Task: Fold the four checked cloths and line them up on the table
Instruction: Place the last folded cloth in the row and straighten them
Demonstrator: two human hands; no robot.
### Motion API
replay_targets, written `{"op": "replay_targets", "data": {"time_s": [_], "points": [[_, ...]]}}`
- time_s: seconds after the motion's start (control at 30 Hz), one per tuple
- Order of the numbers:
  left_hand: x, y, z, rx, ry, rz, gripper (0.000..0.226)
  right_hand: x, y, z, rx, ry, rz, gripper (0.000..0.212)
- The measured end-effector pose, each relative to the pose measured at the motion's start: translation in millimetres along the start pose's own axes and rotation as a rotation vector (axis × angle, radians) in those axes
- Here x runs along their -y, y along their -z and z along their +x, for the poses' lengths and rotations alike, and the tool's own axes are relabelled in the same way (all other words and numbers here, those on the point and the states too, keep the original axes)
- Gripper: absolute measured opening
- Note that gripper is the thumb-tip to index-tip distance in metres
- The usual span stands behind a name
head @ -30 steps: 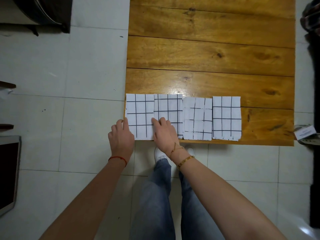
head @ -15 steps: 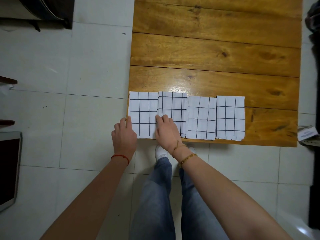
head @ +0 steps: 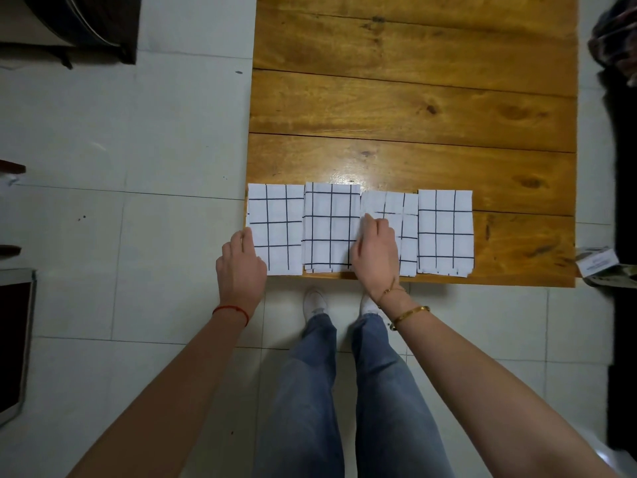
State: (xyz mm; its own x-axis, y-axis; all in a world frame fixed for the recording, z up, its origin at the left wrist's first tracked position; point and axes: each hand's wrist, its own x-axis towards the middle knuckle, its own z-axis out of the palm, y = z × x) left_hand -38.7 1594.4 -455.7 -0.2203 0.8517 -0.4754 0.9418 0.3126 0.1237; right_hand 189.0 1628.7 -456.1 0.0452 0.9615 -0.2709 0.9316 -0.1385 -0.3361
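Four folded checked cloths (head: 360, 229) are lined along the near edge of the wooden plank table (head: 413, 98). The left hand (head: 241, 267) and right hand (head: 375, 253) are laid on them with relaxed fingers, nothing grasped

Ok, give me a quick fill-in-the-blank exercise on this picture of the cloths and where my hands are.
1. ____ folded checked cloths lie in a row on the wooden table.
2. The row runs along the table's ____ edge, the one closest to the person.
3. The left hand touches the ____ end of the row.
4. The bracelets sit on the ____ wrist.

Missing words: four; near; left; right
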Motion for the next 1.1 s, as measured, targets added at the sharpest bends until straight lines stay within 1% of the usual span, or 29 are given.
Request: {"op": "replay_targets", "data": {"time_s": [0.07, 0.17, 0.3, 0.37, 0.43, 0.5, 0.6, 0.77, 0.87, 0.97, 1.1], "points": [[-1, -1, 2, 0.015, -0.021, 0.017, 0.057, -6, -3, -4, 0.070, 0.048, -0.023, 0.042], [-1, -4, 2, 0.031, -0.028, 0.013, 0.057, -7, -9, -6, 0.114, 0.109, -0.037, 0.041], [0, -4, 0, 0.031, -0.038, -0.006, 0.057, -8, -8, -7, 0.113, 0.114, -0.012, 0.041], [-3, -3, -2, 0.002, -0.046, 0.003, 0.057, -11, -4, -8, 0.092, 0.112, 0.001, 0.039], [-13, 0, -5, -0.053, -0.070, -0.006, 0.058, -20, 2, -9, 0.049, 0.081, 0.027, 0.037], [-32, 1, -10, -0.086, -0.133, -0.016, 0.059, -36, 9, -10, -0.017, 0.014, 0.058, 0.038], [-72, -1, -18, -0.078, -0.256, -0.055, 0.059, -67, 21, -11, -0.098, -0.091, 0.052, 0.040], [-137, -15, -31, -0.020, -0.405, -0.062, 0.058, -123, 40, -11, -0.116, -0.216, 0.002, 0.043], [-159, -25, -34, 0.011, -0.392, -0.030, 0.059, -152, 50, -12, -0.087, -0.250, -0.057, 0.047], [-171, -31, -35, 0.039, -0.347, -0.005, 0.060, -172, 56, -11, -0.040, -0.287, -0.038, 0.050], [-179, -36, -36, 0.069, -0.284, 0.005, 0.060, -181, 57, -10, 0.034, -0.214, -0.002, 0.049]]}}
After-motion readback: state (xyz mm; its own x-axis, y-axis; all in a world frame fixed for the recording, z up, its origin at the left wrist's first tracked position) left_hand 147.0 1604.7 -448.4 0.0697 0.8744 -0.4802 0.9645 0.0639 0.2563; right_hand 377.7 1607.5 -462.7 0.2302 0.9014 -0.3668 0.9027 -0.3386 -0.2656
